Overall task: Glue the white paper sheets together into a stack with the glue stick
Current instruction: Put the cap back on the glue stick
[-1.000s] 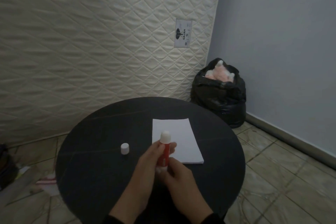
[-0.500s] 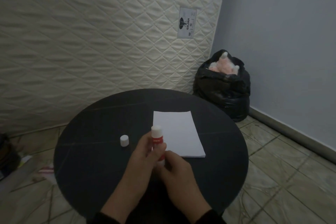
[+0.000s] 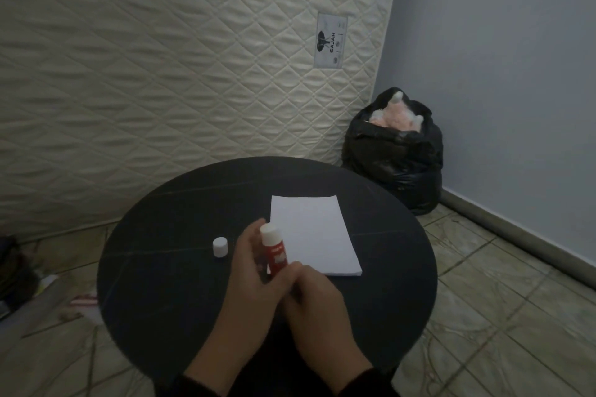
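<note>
Head view: your left hand point(image 3: 250, 263) and right hand point(image 3: 314, 295) curl their fingers round the upright red-and-white glue stick point(image 3: 273, 250), above the round black table point(image 3: 154, 280), beside the white paper stack point(image 3: 314, 235)

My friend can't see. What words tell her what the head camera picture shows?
Two hands, left hand and right hand, hold an uncapped red glue stick upright over a round black table. Its white cap stands to the left; white paper sheets lie just behind.
</note>
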